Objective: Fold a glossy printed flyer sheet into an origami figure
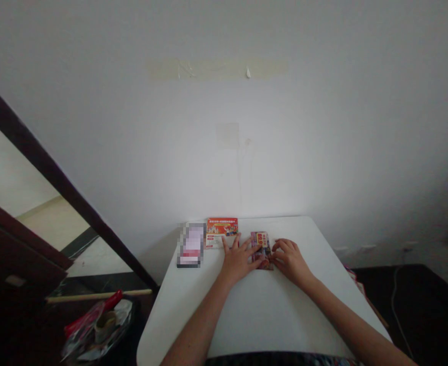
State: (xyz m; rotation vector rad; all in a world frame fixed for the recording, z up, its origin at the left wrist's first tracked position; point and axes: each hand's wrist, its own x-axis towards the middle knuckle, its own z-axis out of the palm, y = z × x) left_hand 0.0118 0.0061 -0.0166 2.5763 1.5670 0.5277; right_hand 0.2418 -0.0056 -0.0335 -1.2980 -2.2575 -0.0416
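A small printed leaflet (262,239), purple and brown with a yellow patch marked 89.9, lies on the white table (269,315). My left hand (237,259) rests with fingers spread, its thumb and index finger on the leaflet's left part. Other fingertips of that hand reach the lower edge of an orange and white flyer (222,227). At the leaflet's right edge, my right hand (290,260) has its fingers bent and closed on the paper's margin.
A phone (192,244) with a blurred-out screen lies left of the flyer. The table's far edge meets a pale wall (224,173). On the floor at left stands a bin with a plastic liner (94,335) holding rubbish. A cable (395,305) hangs at right.
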